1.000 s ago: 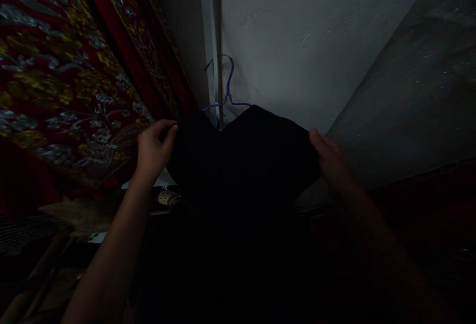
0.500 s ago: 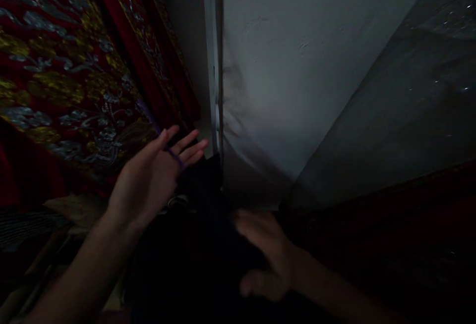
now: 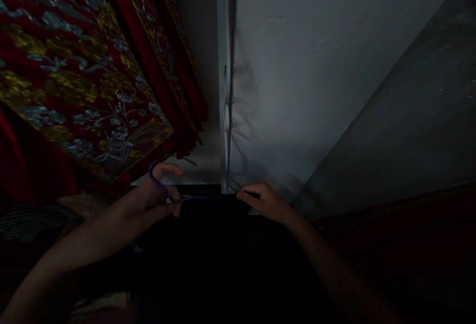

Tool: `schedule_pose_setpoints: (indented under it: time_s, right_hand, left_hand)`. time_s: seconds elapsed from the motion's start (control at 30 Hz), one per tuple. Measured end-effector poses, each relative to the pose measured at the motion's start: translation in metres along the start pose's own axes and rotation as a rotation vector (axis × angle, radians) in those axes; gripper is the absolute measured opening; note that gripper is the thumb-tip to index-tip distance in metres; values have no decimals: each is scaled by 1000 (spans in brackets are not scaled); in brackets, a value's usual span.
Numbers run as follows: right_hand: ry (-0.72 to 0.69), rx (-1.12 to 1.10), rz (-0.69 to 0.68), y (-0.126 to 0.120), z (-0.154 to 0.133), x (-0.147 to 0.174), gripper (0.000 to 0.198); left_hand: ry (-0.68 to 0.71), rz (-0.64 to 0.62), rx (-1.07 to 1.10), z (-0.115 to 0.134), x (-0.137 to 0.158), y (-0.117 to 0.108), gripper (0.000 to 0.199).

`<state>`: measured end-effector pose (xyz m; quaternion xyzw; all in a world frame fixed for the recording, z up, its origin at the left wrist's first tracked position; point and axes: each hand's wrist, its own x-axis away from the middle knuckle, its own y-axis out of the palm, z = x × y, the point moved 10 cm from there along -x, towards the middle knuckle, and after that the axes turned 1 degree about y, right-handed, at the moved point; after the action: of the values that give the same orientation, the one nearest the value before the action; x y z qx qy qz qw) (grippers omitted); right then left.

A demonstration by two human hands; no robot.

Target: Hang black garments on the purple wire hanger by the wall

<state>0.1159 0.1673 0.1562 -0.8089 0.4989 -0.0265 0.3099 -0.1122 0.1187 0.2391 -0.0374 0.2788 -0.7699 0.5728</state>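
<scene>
A thin purple cord [image 3: 191, 198] loops over my left hand [image 3: 148, 200], which stands at the left of centre with its fingers curled round it. A small light-coloured piece shows on the cord by the fingertips. My right hand [image 3: 266, 201] is closed in a pinch on the upper edge of a black cloth [image 3: 223, 235], just right of the upright metal strip. The cloth spreads below both hands, and its folds are lost in the dark.
Red cloth panels embroidered in gold and silver [image 3: 78, 81] hang at the left. Ahead stand a pale wall [image 3: 305, 81] and a narrow upright metal strip [image 3: 226, 91]. Dark red material [image 3: 416, 230] lies low at the right. The light is very dim.
My left hand has turned from spread fingers, palm up, to curled round the purple cord. My right hand has risen and pinched the black cloth's edge, pulling it up. The view has shifted slightly.
</scene>
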Motion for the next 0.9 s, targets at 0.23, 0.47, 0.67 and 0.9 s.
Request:
schedule_pose_setpoints:
  time_s: [0.23,0.47,0.67,0.9]
  right_hand:
    - [165,-357,504,-83,2,-2,56]
    - [48,-481,868,-172,-26,-31,44]
    - [43,-549,946,-172,-19,-31,38]
    - [-62,-606,1143,-194,-38,-17,37]
  left_hand:
    - [213,496,-114,20,-24,-55,54]
    - [478,769,-640,48,8,-23,42]
    - [330,153,-602,2,-49,64,71]
    - [177,203,-600,-20,-68,57,33]
